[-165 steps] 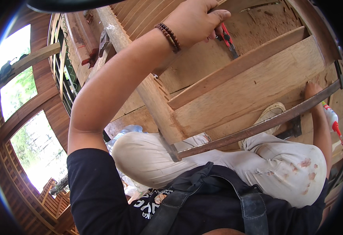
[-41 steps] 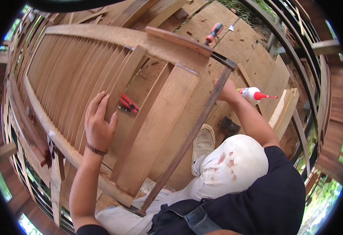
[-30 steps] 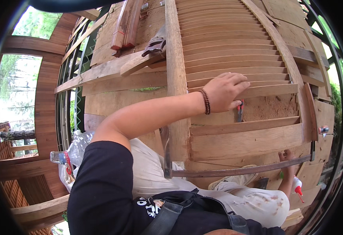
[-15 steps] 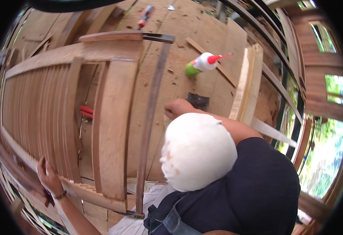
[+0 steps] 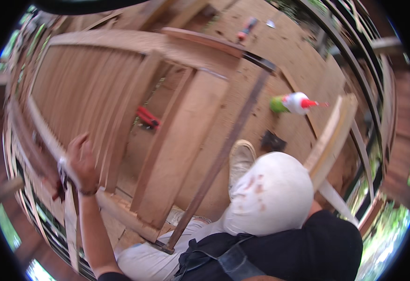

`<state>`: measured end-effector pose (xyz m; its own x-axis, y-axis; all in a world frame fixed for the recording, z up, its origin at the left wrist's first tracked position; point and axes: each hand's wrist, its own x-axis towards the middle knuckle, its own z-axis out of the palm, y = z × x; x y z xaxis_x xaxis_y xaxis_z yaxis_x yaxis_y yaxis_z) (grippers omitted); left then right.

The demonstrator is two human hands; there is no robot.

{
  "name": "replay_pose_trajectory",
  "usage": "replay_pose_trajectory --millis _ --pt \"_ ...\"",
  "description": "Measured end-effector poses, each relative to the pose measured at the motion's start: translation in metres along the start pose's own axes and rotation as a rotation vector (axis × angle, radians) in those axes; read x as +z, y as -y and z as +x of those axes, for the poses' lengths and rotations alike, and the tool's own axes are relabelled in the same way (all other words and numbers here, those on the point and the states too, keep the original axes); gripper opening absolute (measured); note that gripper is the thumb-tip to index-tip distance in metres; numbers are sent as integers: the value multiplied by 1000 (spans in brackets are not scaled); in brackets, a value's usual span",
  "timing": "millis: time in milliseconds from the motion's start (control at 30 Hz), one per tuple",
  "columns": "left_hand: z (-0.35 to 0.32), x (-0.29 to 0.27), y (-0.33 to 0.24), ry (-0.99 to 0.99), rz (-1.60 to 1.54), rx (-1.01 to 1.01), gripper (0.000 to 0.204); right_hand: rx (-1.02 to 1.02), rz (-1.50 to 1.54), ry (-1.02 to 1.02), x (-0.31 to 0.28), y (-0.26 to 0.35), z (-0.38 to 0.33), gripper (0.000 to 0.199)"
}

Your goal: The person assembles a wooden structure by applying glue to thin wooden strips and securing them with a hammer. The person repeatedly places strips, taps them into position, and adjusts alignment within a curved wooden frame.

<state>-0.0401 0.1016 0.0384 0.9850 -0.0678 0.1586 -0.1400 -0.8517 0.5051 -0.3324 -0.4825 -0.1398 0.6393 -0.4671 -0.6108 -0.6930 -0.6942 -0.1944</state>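
Observation:
My left hand (image 5: 82, 165) is raised with its fingers stretched, over the near rail (image 5: 125, 213) of a slatted wooden frame (image 5: 90, 103). It seems to hold nothing, though blur hides whether the palm touches the wood. A wide board (image 5: 186, 140) forms the frame's right end. Beside that board runs a long metal bar clamp (image 5: 219, 164), its jaws at the far and near rails. A loose wooden strip (image 5: 202, 42) lies between the clamp's far jaw and the frame. My right hand is hidden behind my white-trousered knee (image 5: 270, 194).
A white and green glue bottle (image 5: 291, 103) with a red nozzle stands on the plywood floor. Near it lies a small dark piece (image 5: 273, 140). A red-handled tool (image 5: 147, 117) shows through the frame's gap; another handled tool (image 5: 247, 30) lies beyond. Timber (image 5: 331, 140) stands at right.
The view has swung, so the frame sits farther right. My left hand has risen off the near rail. My right hand has gone behind my knee, and a shoe now shows.

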Motion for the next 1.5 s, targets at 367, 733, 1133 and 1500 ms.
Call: replay_pose_trajectory --millis 367,733,1133,1500 --pt "7 53 -69 160 67 165 57 144 113 -19 -44 -47 1 35" --pt "1 65 -57 176 9 196 57 -224 611 16 -233 118 -33 25" --pt "5 74 -51 172 28 217 59 -971 -370 -291 -281 467 45 57" --pt "1 73 -51 156 80 232 58 -837 -609 -453 -237 516 63 43"
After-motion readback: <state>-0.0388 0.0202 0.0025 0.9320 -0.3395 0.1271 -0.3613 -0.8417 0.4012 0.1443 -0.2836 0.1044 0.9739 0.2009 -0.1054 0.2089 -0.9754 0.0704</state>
